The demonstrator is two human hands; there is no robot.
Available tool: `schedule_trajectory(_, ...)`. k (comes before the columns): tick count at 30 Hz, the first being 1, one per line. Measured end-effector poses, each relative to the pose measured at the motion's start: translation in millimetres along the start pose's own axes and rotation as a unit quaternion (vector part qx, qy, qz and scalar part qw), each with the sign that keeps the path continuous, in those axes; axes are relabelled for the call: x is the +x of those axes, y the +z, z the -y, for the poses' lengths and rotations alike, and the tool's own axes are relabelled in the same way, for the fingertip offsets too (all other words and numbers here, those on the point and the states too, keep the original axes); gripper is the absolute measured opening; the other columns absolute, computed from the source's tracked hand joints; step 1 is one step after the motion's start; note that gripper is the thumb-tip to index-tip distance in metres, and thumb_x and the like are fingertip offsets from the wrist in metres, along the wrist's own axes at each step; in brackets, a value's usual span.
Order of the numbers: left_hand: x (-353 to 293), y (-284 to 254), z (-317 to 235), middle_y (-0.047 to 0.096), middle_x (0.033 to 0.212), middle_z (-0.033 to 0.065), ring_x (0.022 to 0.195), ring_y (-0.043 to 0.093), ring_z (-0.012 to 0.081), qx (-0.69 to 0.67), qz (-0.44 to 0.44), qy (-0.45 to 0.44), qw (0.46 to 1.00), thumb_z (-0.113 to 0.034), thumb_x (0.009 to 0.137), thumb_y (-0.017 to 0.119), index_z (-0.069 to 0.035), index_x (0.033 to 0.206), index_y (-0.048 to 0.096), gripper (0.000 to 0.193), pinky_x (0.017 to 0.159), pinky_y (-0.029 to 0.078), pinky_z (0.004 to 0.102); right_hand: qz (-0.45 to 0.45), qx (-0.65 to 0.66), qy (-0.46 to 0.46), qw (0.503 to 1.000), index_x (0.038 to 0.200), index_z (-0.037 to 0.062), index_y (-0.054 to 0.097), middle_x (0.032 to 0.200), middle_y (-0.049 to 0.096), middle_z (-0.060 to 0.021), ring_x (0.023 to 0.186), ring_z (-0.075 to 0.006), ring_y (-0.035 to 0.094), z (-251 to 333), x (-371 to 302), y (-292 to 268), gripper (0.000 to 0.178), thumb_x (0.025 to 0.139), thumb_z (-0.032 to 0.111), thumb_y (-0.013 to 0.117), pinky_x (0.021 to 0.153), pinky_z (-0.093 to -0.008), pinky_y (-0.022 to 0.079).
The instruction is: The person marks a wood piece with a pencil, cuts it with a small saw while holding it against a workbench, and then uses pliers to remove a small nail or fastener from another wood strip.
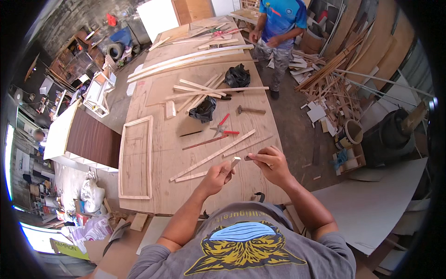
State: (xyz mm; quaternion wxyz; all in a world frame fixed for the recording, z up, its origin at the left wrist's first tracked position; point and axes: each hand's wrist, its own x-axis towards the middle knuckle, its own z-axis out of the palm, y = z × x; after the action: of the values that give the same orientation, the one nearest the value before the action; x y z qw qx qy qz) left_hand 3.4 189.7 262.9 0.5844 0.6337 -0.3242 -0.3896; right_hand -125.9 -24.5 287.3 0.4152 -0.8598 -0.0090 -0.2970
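Over the near part of the workbench, my left hand point(218, 177) is closed round a thin wooden strip point(236, 161), whose pale cut end points up to the right. My right hand point(271, 162) pinches a small dark piece point(247, 158) just beside that end; its kind is too small to make out. A small gap seems to separate the two. Beyond my hands lie a long wooden strip point(213, 154) and a shorter one point(247, 145). Farther up are a red-handled pair of pliers point(224, 126), a reddish thin rod point(205, 142) and a hammer point(251, 110).
A rectangular wooden frame point(150, 158) lies at the bench's left edge. Black plastic bags point(238, 76) and loose strips point(195, 88) lie farther off. A person in a blue shirt point(284, 16) stands at the far right side. Scrap wood point(325, 95) is heaped on the floor at right.
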Motion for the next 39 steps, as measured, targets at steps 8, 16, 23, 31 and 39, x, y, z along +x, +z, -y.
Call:
schedule_trajectory(8,4,1,-10,0.044,0.064,-0.0029,0.058,0.04,0.0077,0.037,0.018,0.009,0.999,-0.045,0.11,0.041,-0.002,0.095,0.059,0.049,0.056,0.035,0.0264,-0.006,0.05,-0.01,0.999,0.117,0.0142,0.077,0.087,0.066,-0.0074,0.08,-0.023,0.062,7,8,4,0.039,0.082,-0.003,0.076,0.07,-0.0352,0.05)
schedule_trajectory(16,1,0,-3,0.042,0.063,-0.0035,0.057,0.039,0.0077,0.007,0.023,0.001,1.0,-0.047,0.11,0.041,-0.002,0.095,0.059,0.05,0.055,0.034,0.0265,-0.012,0.049,0.029,0.998,0.117,0.013,0.076,0.087,0.067,-0.0068,0.079,-0.0234,0.062,7,2,13,0.039,0.083,-0.005,0.074,0.069,-0.0349,0.05)
schedule_trajectory(23,-4,-3,1,0.044,0.069,-0.0037,0.06,0.04,0.0068,-0.003,0.024,-0.016,1.0,-0.054,0.107,0.043,-0.005,0.099,0.058,0.052,0.055,0.033,0.0238,-0.02,0.035,0.005,0.999,0.119,0.0134,0.076,0.09,0.067,-0.0083,0.079,-0.0239,0.063,20,4,12,0.04,0.083,-0.005,0.073,0.07,-0.0346,0.051)
schedule_trajectory(31,-6,-2,3,0.042,0.064,-0.0045,0.058,0.039,0.0066,-0.045,0.005,-0.005,0.999,-0.05,0.109,0.041,-0.003,0.095,0.058,0.051,0.054,0.033,0.025,-0.006,0.049,0.021,0.999,0.118,0.0147,0.076,0.092,0.067,-0.0073,0.083,-0.0241,0.063,19,2,9,0.042,0.083,-0.006,0.073,0.072,-0.0352,0.05)
schedule_trajectory(39,-6,-4,9,0.043,0.064,-0.0041,0.057,0.04,0.0067,-0.037,0.019,-0.029,0.999,-0.051,0.109,0.04,-0.005,0.095,0.058,0.051,0.054,0.033,0.0244,0.009,0.017,-0.014,1.0,0.118,0.0161,0.076,0.091,0.066,-0.0073,0.081,-0.0249,0.061,10,1,11,0.042,0.082,-0.005,0.074,0.071,-0.036,0.049)
